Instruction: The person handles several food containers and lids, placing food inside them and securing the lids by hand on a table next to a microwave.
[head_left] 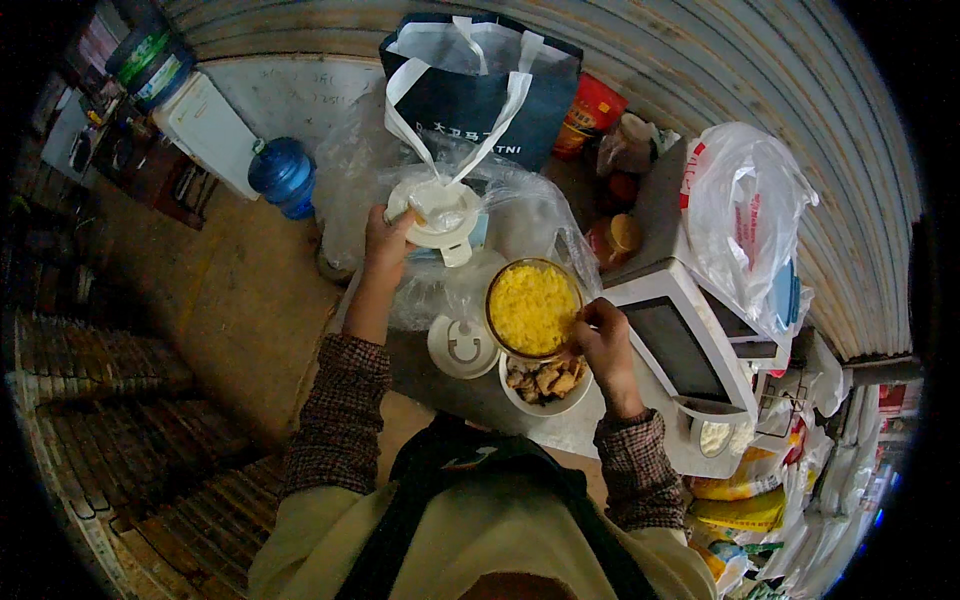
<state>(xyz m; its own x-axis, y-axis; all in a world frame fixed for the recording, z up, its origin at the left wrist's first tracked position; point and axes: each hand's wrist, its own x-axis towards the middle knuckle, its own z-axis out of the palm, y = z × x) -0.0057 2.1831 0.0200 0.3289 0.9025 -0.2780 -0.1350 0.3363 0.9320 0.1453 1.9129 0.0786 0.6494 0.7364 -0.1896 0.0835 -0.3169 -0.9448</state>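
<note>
My left hand (390, 235) grips a round white plastic lid (450, 220) with a side tab, held in front of a dark tote bag (470, 110) with white straps. My right hand (600, 340) is closed on the right rim of a round glass bowl of yellow grainy food (530, 300). Partly beneath that bowl is a white bowl of brown food pieces (545, 385). Left of these, a second round white lid (460, 345) with a handle lies on the table (410, 380). Clear plastic wrap (350, 180) spreads behind and around my hands.
A microwave (680, 350) stands on the right with white plastic bags (740, 220) on top; jars (610, 240) and a red package (590, 110) sit behind. Bagged goods (750, 500) are at lower right. Blue water jugs (280, 180) and a white cabinet (205, 130) stand at back left.
</note>
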